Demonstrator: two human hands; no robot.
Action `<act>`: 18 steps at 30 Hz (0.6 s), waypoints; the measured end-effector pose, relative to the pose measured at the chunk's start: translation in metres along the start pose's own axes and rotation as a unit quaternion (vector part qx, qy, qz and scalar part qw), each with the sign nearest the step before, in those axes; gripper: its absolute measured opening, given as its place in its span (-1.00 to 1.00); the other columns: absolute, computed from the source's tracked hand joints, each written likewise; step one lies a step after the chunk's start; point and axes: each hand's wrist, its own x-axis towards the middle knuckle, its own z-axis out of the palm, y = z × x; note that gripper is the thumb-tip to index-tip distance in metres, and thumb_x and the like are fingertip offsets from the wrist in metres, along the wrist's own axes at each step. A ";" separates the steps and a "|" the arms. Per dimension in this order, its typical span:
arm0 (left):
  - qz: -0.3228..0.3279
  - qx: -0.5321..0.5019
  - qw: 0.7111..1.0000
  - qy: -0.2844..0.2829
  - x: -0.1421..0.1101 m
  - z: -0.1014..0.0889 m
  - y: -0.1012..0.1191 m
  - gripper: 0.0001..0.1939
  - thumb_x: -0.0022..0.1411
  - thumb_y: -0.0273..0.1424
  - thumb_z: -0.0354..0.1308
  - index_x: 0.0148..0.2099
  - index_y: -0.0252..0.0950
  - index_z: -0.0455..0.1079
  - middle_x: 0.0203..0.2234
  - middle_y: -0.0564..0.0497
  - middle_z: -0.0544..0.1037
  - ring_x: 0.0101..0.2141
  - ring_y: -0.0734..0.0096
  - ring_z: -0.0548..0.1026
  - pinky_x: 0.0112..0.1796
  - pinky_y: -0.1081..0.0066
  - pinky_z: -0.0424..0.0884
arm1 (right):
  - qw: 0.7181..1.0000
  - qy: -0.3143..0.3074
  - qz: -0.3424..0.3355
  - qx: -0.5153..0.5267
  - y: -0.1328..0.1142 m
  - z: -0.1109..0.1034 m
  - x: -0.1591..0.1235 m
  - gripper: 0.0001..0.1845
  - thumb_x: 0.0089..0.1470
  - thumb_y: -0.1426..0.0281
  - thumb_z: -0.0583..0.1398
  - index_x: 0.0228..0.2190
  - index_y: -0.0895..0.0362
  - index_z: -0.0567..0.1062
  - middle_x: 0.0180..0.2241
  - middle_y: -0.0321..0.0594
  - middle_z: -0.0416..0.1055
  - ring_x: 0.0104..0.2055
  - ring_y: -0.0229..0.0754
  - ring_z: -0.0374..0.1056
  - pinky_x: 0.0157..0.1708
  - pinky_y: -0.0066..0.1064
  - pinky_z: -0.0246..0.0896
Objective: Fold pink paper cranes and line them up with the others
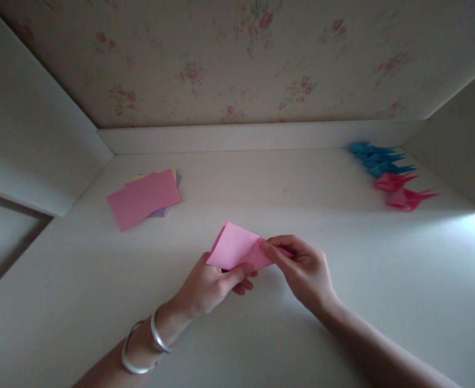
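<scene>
A folded sheet of pink paper [235, 248] is held above the white tabletop, between both hands. My left hand [217, 280] grips its lower edge, thumb on top and fingers curled beneath. At the paper's right end, my right hand [302, 264] pinches it between thumb and fingers. The left part of the paper shows a fold standing a little apart along its edge. What lies under the right fingers is partly hidden.
A stack of pink, yellow and purple paper sheets [146, 196] lies at the left. Folded blue paper figures [378, 159] and two folded pink ones [407, 199] stand in a row at the back right. A floral wall [221, 64] rises behind the tabletop [237, 183].
</scene>
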 end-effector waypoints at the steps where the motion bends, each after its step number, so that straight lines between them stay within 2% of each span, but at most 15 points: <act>1: -0.002 -0.005 1.000 -0.001 0.000 0.000 0.000 -0.63 0.12 -0.17 0.34 -0.20 -0.41 0.56 -0.37 -0.16 0.68 -0.43 0.28 0.63 -0.38 0.39 0.56 | 1.000 0.001 -0.002 0.001 0.000 0.000 0.000 -0.78 0.01 0.20 0.34 -0.46 0.11 0.61 -0.48 -0.19 0.59 -0.45 -0.16 0.49 -0.48 -0.44 0.39; 8: -0.023 -0.072 0.995 -0.062 -0.001 -0.001 0.000 -0.62 0.09 -0.27 0.39 -0.09 -0.39 0.54 -0.26 -0.17 0.67 -0.38 0.33 0.62 -0.41 0.47 0.52 | 0.999 0.023 -0.040 -0.001 0.002 -0.002 -0.001 -0.80 0.02 0.22 0.33 -0.44 0.10 0.61 -0.44 -0.18 0.60 -0.45 -0.17 0.49 -0.47 -0.41 0.42; 18: -0.052 -0.082 0.994 -0.053 -0.002 0.001 -0.003 -0.66 0.09 -0.27 0.39 -0.11 -0.33 0.57 -0.20 -0.14 0.66 -0.38 0.36 0.62 -0.45 0.50 0.50 | 0.995 0.031 -0.097 -0.014 0.000 -0.005 -0.003 -0.94 0.01 0.36 0.36 -0.40 0.06 0.59 -0.41 -0.24 0.58 -0.39 -0.20 0.49 -0.41 -0.45 0.43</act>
